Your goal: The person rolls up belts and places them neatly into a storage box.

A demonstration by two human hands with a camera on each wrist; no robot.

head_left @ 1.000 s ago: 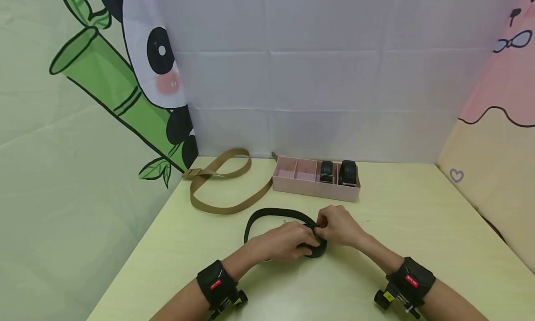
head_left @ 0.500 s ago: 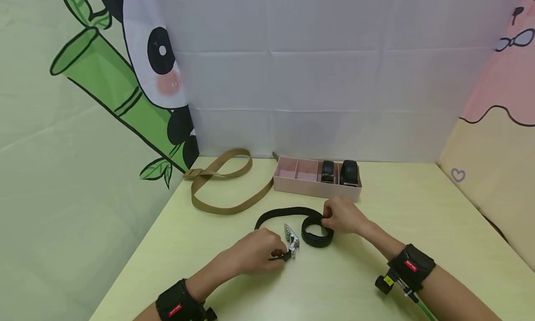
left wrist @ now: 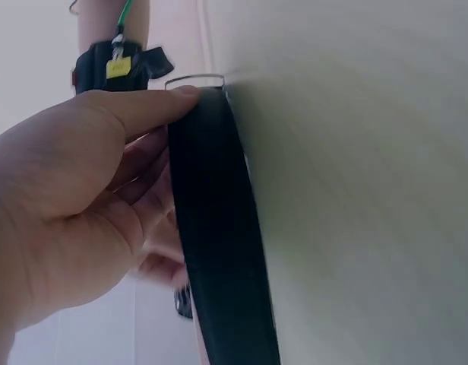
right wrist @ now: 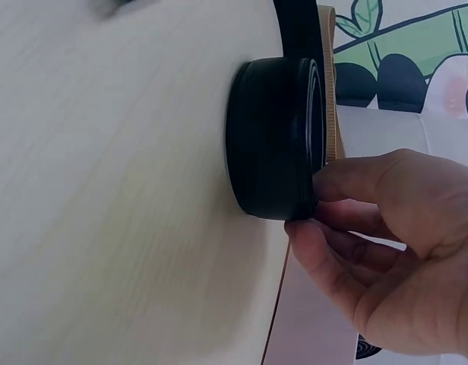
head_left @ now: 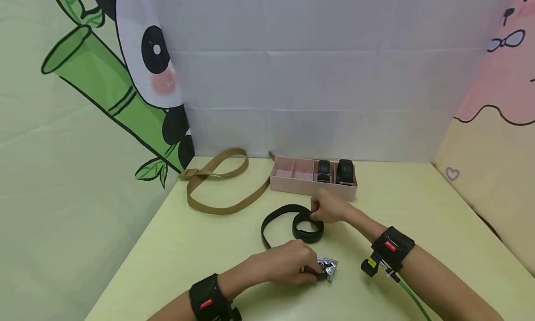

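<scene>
A black belt lies partly rolled on the table, its coil (head_left: 308, 228) standing on edge and its loose length (head_left: 279, 214) curving round to the left. My right hand (head_left: 331, 206) pinches the rim of the coil between thumb and fingers, plain in the right wrist view. Nearer the front, my left hand (head_left: 290, 264) pinches the belt's buckle end, and the silver buckle (head_left: 329, 266) sticks out past its fingertips to the right. In the left wrist view the thumb presses on the flat black strap (left wrist: 219, 220) just by the buckle.
Behind the hands stands a pink divided box (head_left: 313, 186) with two rolled black belts (head_left: 323, 171) in its right compartments. A tan webbing belt (head_left: 221, 210) lies looped at the back left, running up to the box. Printed cloth walls (head_left: 317, 79) close off the table's back and sides.
The left hand first left the coil, drawing the buckle end to the left, then swung it rightward in front of the coil. The right hand stayed at the coil, which now sits slightly further back.
</scene>
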